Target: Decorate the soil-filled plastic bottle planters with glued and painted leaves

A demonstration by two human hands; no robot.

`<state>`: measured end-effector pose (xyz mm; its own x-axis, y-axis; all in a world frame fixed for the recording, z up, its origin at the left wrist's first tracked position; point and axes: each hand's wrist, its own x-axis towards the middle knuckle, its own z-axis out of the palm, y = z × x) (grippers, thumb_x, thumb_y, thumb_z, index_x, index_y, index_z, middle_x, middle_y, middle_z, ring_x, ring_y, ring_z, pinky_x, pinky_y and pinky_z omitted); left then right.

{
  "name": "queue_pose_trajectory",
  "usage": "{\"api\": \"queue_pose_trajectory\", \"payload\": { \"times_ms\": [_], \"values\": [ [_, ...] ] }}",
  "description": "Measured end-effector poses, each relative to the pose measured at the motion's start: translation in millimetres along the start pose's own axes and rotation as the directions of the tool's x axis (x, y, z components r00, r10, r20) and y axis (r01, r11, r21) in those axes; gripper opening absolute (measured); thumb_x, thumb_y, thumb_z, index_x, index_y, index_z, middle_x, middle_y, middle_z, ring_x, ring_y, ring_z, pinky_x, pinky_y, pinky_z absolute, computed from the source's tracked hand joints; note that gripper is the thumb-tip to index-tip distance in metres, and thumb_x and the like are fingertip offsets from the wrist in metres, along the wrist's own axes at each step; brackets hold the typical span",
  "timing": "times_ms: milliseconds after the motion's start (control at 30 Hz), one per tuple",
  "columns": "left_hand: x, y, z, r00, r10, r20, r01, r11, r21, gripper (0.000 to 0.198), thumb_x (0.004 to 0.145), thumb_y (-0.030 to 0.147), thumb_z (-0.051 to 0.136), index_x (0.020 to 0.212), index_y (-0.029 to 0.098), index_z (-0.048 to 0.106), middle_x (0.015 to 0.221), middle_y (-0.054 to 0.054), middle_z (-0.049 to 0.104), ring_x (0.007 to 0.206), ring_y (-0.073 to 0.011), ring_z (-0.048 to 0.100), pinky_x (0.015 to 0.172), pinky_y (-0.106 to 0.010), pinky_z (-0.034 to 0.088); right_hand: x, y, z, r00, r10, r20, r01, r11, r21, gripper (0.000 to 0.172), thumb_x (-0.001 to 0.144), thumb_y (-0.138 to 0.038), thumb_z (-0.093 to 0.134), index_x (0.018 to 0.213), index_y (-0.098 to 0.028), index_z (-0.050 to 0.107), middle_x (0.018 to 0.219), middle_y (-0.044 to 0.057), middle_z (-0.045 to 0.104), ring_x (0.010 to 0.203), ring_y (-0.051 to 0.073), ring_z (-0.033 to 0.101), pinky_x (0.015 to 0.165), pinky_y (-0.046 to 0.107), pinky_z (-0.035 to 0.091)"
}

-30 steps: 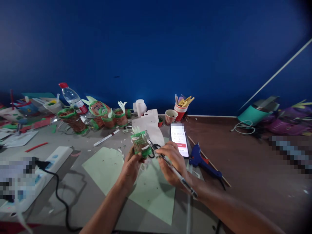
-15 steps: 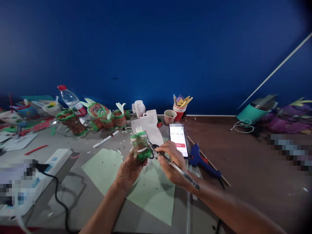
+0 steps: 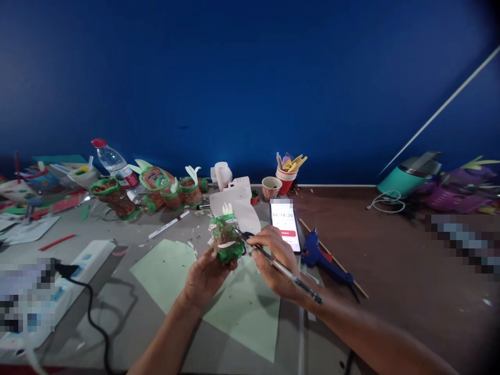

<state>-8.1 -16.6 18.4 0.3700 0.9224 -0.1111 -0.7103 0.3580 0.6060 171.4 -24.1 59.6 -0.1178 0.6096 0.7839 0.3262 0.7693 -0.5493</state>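
Note:
My left hand (image 3: 207, 276) is wrapped round a small green and brown craft figure (image 3: 226, 240) with white strips on its front and a white piece standing up from its top. A pen (image 3: 281, 269) with a clear barrel is pinched in my right hand (image 3: 273, 260). The pen's tip points at the figure's upper right side; whether it touches cannot be made out. Beneath both hands lie pale green paper sheets (image 3: 250, 328). A white sheet (image 3: 244, 205) lies just behind the figure.
Past my right hand are a phone (image 3: 284, 224), a blue glue gun (image 3: 328, 260) and a thin wooden stick (image 3: 361, 290). Cups (image 3: 272, 188) stand at the back. A power strip (image 3: 84, 263) with a black cable, a marker (image 3: 169, 225) and several green-brown crafts (image 3: 117, 200) are on the left.
The craft figure has turned and tilted slightly in my left hand. My right hand and the pen have barely moved.

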Motion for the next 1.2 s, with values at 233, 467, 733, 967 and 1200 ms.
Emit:
{"api": "queue_pose_trajectory", "payload": {
  "times_ms": [233, 467, 733, 967, 1200],
  "values": [
    [-1.5, 0.0, 0.8, 1.000, 0.013, 0.007, -0.013, 1.000, -0.014, 0.026, 0.066, 0.026, 0.072, 0.090, 0.018, 0.072, 0.092, -0.004, 0.070, 0.077, -0.0171, 0.060, 0.068, -0.029, 0.047, -0.2, -0.2, -0.6, 1.000, -0.014, 0.004, 0.014, 1.000, -0.019, 0.020, 0.079, -0.013, 0.050, 0.094, -0.021, 0.060, 0.073, 0.002, 0.062, 0.066, 0.018, 0.056, 0.071, 0.038, 0.044],
    [-1.8, -0.8, -1.8, 1.000, -0.005, 0.006, 0.005, 1.000, 0.009, 0.029, 0.067, 0.029, 0.071, 0.093, 0.017, 0.071, 0.090, -0.006, 0.070, 0.076, -0.0176, 0.060, 0.068, -0.030, 0.047, -0.1, -0.2, -0.9, 1.000, -0.021, 0.002, 0.021, 1.000, -0.009, 0.021, 0.078, -0.011, 0.051, 0.095, -0.021, 0.060, 0.073, 0.003, 0.062, 0.066, 0.018, 0.056, 0.071, 0.039, 0.044],
    [-1.1, -0.2, -0.7, 1.000, -0.006, 0.015, 0.006, 1.000, -0.013, 0.026, 0.068, 0.028, 0.070, 0.091, 0.016, 0.071, 0.090, -0.006, 0.069, 0.075, -0.0185, 0.060, 0.068, -0.031, 0.046, 0.5, -1.6, -1.7, 1.000, -0.001, 0.014, 0.001, 1.000, -0.018, 0.020, 0.079, -0.013, 0.050, 0.094, -0.021, 0.060, 0.073, 0.002, 0.061, 0.066, 0.018, 0.055, 0.070, 0.037, 0.044],
    [-1.1, -0.4, -1.3, 1.000, -0.011, 0.009, 0.012, 1.000, -0.017, 0.027, 0.068, 0.029, 0.071, 0.091, 0.015, 0.071, 0.091, -0.005, 0.070, 0.076, -0.0177, 0.060, 0.069, -0.030, 0.046, 0.1, -1.0, -0.8, 1.000, 0.000, 0.005, 0.000, 1.000, -0.017, 0.020, 0.079, -0.012, 0.050, 0.093, -0.021, 0.061, 0.072, 0.002, 0.062, 0.066, 0.018, 0.056, 0.070, 0.036, 0.044],
    [-1.0, 0.7, 2.1, 1.000, -0.012, 0.026, 0.013, 1.000, -0.004, 0.025, 0.068, 0.028, 0.069, 0.090, 0.017, 0.070, 0.091, -0.006, 0.069, 0.075, -0.0182, 0.060, 0.066, -0.030, 0.046, -0.4, -1.6, -1.4, 1.000, 0.010, 0.009, -0.010, 1.000, -0.011, 0.019, 0.080, -0.013, 0.050, 0.093, -0.022, 0.060, 0.072, 0.002, 0.063, 0.067, 0.019, 0.057, 0.070, 0.037, 0.044]
  ]
}}
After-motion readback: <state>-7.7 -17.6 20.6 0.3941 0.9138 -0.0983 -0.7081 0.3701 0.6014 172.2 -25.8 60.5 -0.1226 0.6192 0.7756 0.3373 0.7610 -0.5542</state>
